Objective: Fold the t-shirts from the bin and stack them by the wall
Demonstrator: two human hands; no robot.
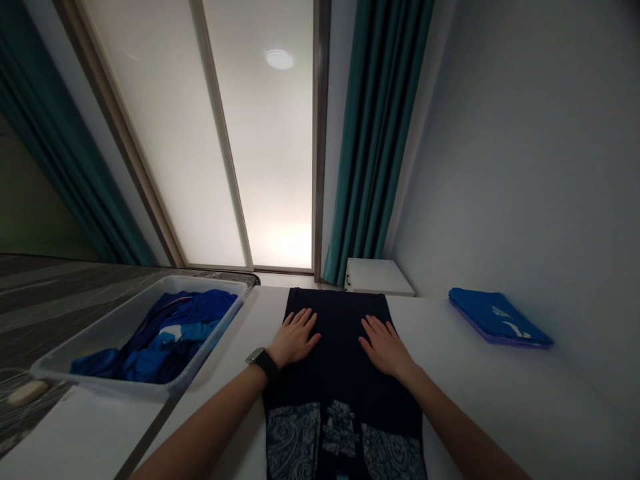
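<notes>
A dark navy garment (343, 373) lies spread lengthwise on the white table, its sides straight. Paisley-patterned panels and a patterned strip in the middle show at its near end, which runs out of view at the bottom. My left hand (294, 337) rests flat on its left edge, fingers stretched out; a dark watch is on that wrist. On the opposite edge lies my right hand (385, 345), also flat with fingers spread. Neither hand grips the cloth.
A translucent plastic bin (173, 387) with blue clothes (170, 340) stands at the left. Folded blue clothing (500, 319) lies on the white table (480, 400) by the right wall. Behind are a small white cabinet (379, 275), teal curtains (383, 133) and frosted sliding doors.
</notes>
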